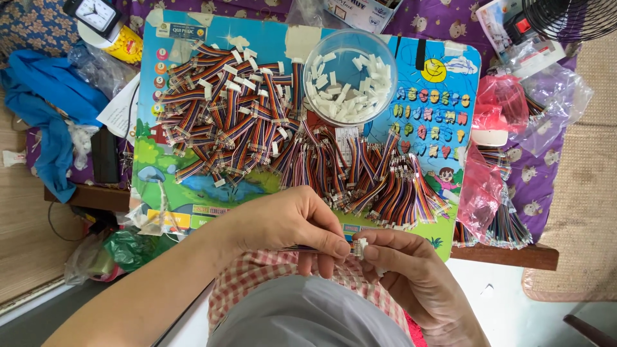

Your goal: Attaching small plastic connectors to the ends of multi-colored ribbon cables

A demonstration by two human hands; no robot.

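Home piecework table, cable heaps (270,128), alarm clock (96,14), fan (569,16)

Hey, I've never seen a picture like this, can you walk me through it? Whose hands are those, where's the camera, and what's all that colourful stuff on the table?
There is no machine: this is one picture from a camera worn on a person's head, looking down at their own two bare hands.

The left hand pinches a short rainbow ribbon cable. The right hand holds a small white plastic connector right at the cable's end.

The work surface is a colourful children's alphabet board. On it lie two heaps of the same short rainbow cables: one heap with white connectors fitted, and one beside it nearer the hands. A clear round tub holds loose white connectors. Pink plastic bags with more cables lie on the right, and a small clock at top left.
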